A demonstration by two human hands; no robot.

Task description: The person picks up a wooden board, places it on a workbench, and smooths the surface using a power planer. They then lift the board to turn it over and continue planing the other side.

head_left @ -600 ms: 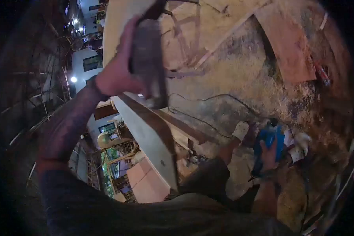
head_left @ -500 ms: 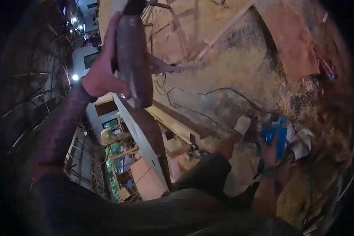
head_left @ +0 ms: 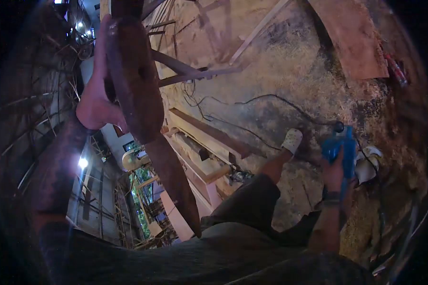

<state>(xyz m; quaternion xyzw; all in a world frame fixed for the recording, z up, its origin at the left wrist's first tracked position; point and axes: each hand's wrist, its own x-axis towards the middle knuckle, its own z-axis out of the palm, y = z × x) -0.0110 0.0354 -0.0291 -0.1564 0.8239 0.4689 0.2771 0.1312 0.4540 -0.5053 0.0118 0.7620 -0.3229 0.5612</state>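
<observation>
My left hand (head_left: 97, 104) is closed around a long dark wooden piece (head_left: 135, 90) at the upper left. The piece is thick where I grip it and tapers to a point (head_left: 188, 209) close to my body. A dark hole shows in its side. Lower right, my right hand (head_left: 333, 171) is wrapped round a blue power tool (head_left: 348, 152), held low near my feet. Its exact kind is hard to make out. A band circles the right wrist.
A dark cord (head_left: 290, 111) crosses the dusty floor towards the tool. Wooden beams (head_left: 209, 130) lie between my hands, with a pale clog (head_left: 292, 141) on my foot beyond them. A reddish board (head_left: 352, 42) and a red bottle-like thing (head_left: 396, 70) lie at the upper right.
The wooden piece has shifted left and turned, so its tapered end now slants down to the right. My right hand has moved slightly right, and the blue tool has turned more upright in view.
</observation>
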